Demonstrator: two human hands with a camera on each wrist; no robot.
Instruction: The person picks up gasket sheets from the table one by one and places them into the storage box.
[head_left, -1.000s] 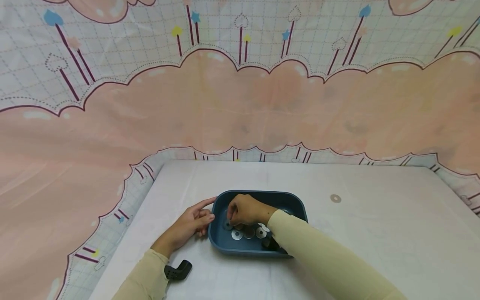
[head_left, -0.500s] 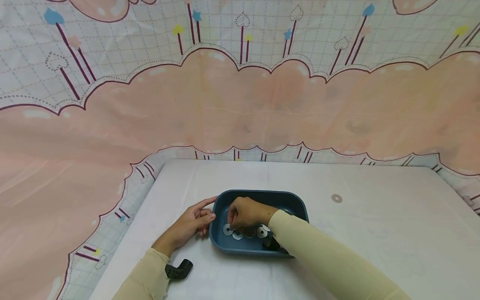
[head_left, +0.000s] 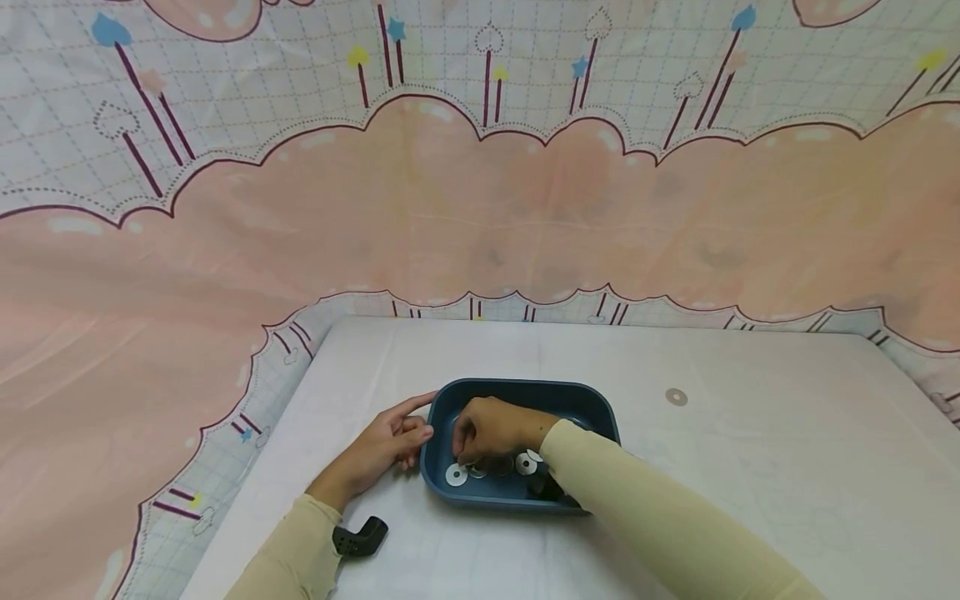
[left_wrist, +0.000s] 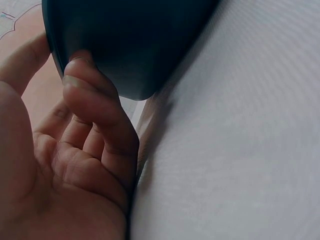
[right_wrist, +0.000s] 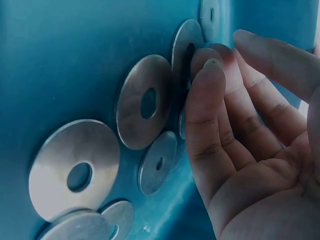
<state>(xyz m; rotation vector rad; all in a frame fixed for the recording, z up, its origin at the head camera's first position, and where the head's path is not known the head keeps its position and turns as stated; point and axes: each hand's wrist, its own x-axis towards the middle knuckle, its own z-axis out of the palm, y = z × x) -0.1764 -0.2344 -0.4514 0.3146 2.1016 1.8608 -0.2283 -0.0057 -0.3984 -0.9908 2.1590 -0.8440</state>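
- A pink cloud-patterned cloth (head_left: 480, 225) is hanging as the backdrop, printed with grid lines, hearts and stars.
- A white-covered table (head_left: 750, 467) is standing in front, evenly lit.

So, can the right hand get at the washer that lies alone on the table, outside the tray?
Probably yes, but not from where it is. The right hand is down in the tray, fingertips on washers there. The lone washer lies to its right on bare table with nothing between, so the hand must lift over the rim.

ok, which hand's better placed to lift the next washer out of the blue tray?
Right. The right hand is already inside the blue tray, fingertips on a washer. The left hand is outside, pressed against the tray's wall.
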